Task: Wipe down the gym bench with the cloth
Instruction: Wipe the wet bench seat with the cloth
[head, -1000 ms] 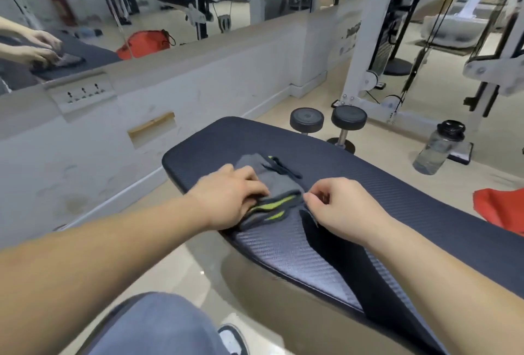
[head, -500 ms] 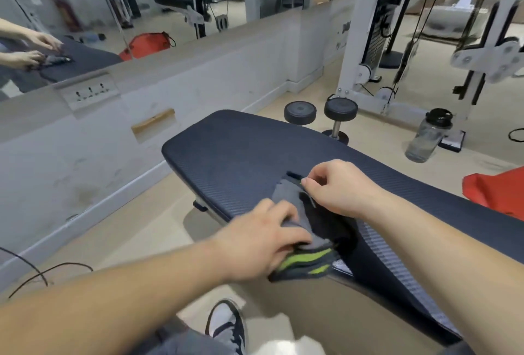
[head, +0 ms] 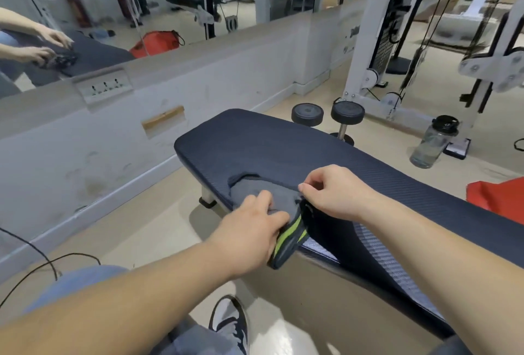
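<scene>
One green-striped cloth [head: 279, 194], judged soft, light, limp; laid at the 7 o'clock edge of the gym bench [head: 269, 150]. Its bulk is clasped by the curled left grip [head: 246, 235]; its 2 o'clock hem is pinched by the right grip [head: 334, 193].

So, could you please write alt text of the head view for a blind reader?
A left hand and a right hand hold a grey, green-striped cloth on a dark gym bench; dumbbells and a water bottle stand on the floor beyond.
</scene>
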{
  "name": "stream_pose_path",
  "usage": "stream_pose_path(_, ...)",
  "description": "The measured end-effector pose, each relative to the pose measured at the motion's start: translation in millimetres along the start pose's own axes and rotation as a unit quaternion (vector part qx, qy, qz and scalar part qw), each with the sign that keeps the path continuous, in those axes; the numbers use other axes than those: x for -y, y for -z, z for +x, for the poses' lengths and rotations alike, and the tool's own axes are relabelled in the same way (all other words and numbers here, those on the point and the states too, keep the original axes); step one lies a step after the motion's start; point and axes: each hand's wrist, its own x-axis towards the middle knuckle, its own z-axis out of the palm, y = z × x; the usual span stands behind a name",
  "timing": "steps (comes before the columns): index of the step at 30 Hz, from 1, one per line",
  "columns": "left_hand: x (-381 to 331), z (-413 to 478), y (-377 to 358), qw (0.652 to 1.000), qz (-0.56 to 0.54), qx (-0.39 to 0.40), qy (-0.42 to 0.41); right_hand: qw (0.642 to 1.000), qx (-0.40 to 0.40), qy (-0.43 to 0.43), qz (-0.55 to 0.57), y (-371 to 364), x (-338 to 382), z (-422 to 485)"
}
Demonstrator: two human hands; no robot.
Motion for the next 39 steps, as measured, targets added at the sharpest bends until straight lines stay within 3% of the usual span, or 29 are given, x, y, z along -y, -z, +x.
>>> stream_pose_path(2, 26, 11, 3, 0.999, 0.028, 0.013, -0.029, 1.0, -0.007, -0.002, 0.0, -1, 0, 0)
stream_pose_path(5, 56, 31, 4, 0.991, 0.053, -0.009, 0.122, 1.0, -0.015, 0.008, -0.005, -2, 1, -1)
stream_pose_path(7, 43, 37, 2, 0.983, 0.061, -0.02, 0.173, 1.0, -0.02, 0.019, -0.012, -3, 1, -1)
stream_pose_path(12, 1, 23, 3, 0.999, -0.01, 0.031, -0.003, 0.993, -0.019, 0.085, -0.082, -10, 8, 3)
stream_pose_path(16, 18, 26, 24, 0.988, -0.053, 0.148, -0.001, 0.989, 0.012, 0.086, -0.116, -12, 14, 3)
stream_pose_path(18, 13, 22, 27, 0.983, 0.036, 0.176, -0.023, 0.992, 0.04, 0.074, -0.098, -11, 11, 5)
stream_pose_path(21, -7, 20, 20, 0.981, 0.148, 0.122, -0.04, 0.994, 0.058, 0.065, -0.065, -4, 8, 6)
stream_pose_path(23, -10, 23, 19, 0.991, 0.095, 0.095, -0.027, 0.995, 0.061, 0.065, -0.043, 2, 6, 6)
stream_pose_path(25, -8, 24, 23, 0.993, -0.082, 0.083, 0.013, 0.997, 0.055, 0.059, -0.012, 3, 4, 6)
stream_pose_path(27, -3, 23, 27, 0.96, -0.261, 0.052, 0.082, 0.999, 0.011, 0.047, 0.016, 2, 1, 6)
stream_pose_path(30, 13, 28, 44, 0.887, -0.406, -0.049, 0.212, 0.995, -0.095, 0.024, 0.026, 6, -1, 7)
stream_pose_path(32, 26, 34, 61, 0.788, -0.528, -0.103, 0.298, 0.989, -0.131, 0.007, 0.069, 10, 1, 6)
stream_pose_path(34, 36, 40, 72, 0.681, -0.626, -0.137, 0.355, 0.986, -0.119, -0.006, 0.12, 7, 11, 5)
stream_pose_path(35, 39, 42, 73, 0.648, -0.651, -0.149, 0.366, 0.983, -0.099, -0.013, 0.156, 2, 17, 6)
stream_pose_path(36, 39, 44, 73, 0.634, -0.665, -0.155, 0.363, 0.976, -0.076, -0.023, 0.202, -4, 24, 7)
stream_pose_path(39, 22, 46, 83, 0.642, -0.69, -0.136, 0.304, 0.939, 0.002, -0.068, 0.338, -15, 43, 13)
